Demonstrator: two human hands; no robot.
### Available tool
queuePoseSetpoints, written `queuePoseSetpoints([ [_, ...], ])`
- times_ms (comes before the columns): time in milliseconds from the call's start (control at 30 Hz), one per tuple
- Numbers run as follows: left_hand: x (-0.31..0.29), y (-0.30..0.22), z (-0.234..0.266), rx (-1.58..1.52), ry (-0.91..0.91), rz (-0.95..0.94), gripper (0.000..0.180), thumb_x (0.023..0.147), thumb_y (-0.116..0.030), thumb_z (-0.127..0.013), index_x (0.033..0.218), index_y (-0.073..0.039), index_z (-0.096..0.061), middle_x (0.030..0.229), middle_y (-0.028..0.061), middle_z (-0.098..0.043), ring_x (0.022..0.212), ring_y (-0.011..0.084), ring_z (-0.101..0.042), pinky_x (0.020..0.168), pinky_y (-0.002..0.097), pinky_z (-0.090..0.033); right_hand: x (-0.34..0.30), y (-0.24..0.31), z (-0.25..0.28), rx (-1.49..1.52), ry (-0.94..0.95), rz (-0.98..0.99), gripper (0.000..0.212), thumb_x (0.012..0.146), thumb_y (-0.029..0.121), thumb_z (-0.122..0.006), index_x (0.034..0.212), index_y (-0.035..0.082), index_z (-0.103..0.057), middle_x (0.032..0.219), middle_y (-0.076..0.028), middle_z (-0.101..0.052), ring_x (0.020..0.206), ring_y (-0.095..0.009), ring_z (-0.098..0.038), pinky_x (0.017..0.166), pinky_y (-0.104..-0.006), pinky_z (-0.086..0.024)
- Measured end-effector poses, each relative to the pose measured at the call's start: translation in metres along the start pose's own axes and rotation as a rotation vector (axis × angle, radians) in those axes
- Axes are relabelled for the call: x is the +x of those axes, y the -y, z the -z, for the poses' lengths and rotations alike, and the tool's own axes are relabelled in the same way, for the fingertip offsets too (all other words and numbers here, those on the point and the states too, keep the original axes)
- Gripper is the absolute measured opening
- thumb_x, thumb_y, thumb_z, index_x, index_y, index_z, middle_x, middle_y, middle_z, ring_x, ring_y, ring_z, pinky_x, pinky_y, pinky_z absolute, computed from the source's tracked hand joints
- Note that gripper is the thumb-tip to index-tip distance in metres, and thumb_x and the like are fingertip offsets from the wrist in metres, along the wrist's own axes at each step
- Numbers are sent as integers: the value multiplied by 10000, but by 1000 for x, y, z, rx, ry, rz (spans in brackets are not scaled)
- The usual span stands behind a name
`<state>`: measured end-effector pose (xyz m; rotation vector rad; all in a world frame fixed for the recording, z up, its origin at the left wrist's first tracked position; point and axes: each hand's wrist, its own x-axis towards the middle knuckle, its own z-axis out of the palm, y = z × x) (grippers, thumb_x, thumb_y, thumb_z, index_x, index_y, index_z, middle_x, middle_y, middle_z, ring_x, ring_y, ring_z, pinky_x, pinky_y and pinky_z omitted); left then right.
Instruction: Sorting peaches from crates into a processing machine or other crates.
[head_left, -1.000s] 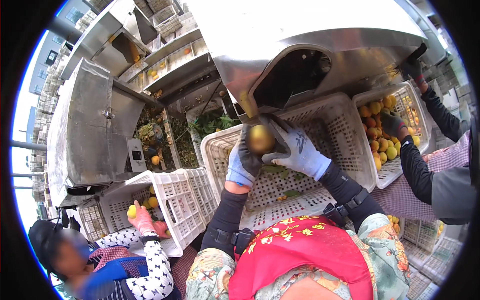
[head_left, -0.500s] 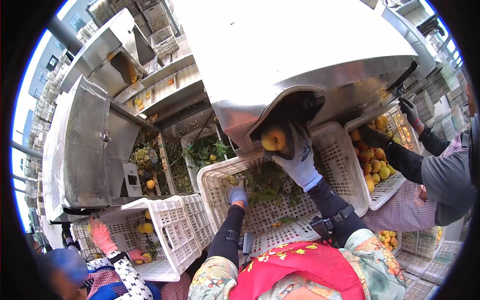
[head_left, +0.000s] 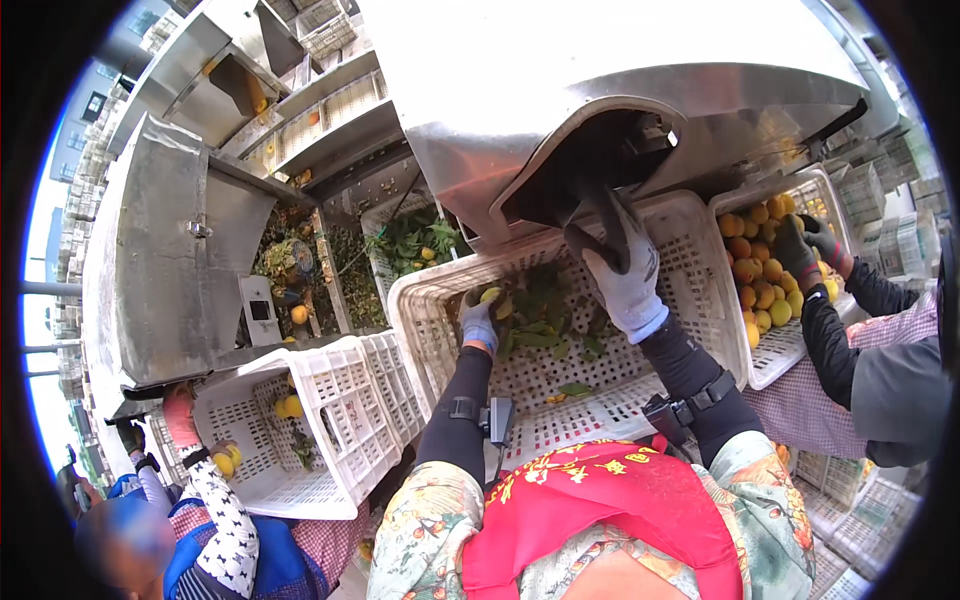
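Observation:
My right hand (head_left: 622, 270), in a white glove with dark coated fingers, reaches up to the dark mouth of a metal machine housing (head_left: 465, 185). Its thumb stands apart from the fingers and no fruit shows in it. Lower on the left, my left hand (head_left: 480, 318), in a similar glove, grips a yellow-green peach (head_left: 490, 296) inside a white plastic crate (head_left: 425, 375). Green leaves (head_left: 545, 322) lie in the crate beside that hand. A small device is strapped to each of my wrists.
At right, a co-worker's gloved hands (head_left: 800, 250) touch peaches (head_left: 765, 270) in another crate (head_left: 775, 365). At left, a co-worker in pink gloves (head_left: 180, 415) works at a tilted white crate (head_left: 330, 440). A metal cabinet (head_left: 150, 270) stands behind it.
The orange peach has left my right hand, whose fingers now point into the housing's mouth. My left hand has lifted slightly with its peach. Both co-workers' hands have shifted.

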<state>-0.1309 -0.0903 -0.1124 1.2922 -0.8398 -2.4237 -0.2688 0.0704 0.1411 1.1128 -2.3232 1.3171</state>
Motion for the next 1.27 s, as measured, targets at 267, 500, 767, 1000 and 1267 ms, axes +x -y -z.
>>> queuePoseSetpoints([
  [267, -91, -57, -68, -699, 669, 368, 364, 924, -171, -530, 1253, -23, -482, 1298, 183, -495, 1191, 356, -486, 985, 510, -425, -68, -2, 12, 526, 488, -433, 611, 773, 44, -621, 1352, 17, -430, 1262, -163, -569, 1153, -233, -567, 952, -318, -447],
  [500, -143, -67, -89, -612, 768, 221, 443, 955, -317, -495, 1276, -11, -486, 1300, 177, -512, 1178, 317, -516, 1018, 475, -416, -69, 46, -2, -125, 310, -63, 861, 648, 296, -767, 1381, 52, -388, 1367, -200, -439, 1204, -384, -444, 999, -451, -341],
  [767, -162, -85, -128, -588, 674, 312, 447, 921, -396, -543, 1231, -74, -554, 1196, 119, -601, 1150, 266, -541, 1001, 417, -424, -38, 37, -10, -107, 198, -52, 958, 617, 368, -768, 1407, 54, -326, 1315, -197, -466, 1138, -387, -476, 979, -461, -350],
  [1000, -165, -89, -127, -373, 551, 100, 426, 953, -346, -491, 1264, -53, -495, 1216, 182, -561, 1165, 352, -516, 1019, 491, -394, 16, 7, -15, -231, 69, 33, 929, 620, 396, -768, 1368, 17, -367, 1286, -201, -486, 1209, -368, -421, 1057, -527, -246],
  [1267, -186, -89, -69, 98, 151, -199, 499, 937, -352, -533, 1303, -34, -414, 1237, 198, -529, 1155, 359, -531, 1009, 494, -408, 41, -8, -32, -193, 66, 82, 932, 657, 364, -762, 1393, 15, -309, 1309, -214, -451, 1251, -368, -380, 1090, -532, -204],
])
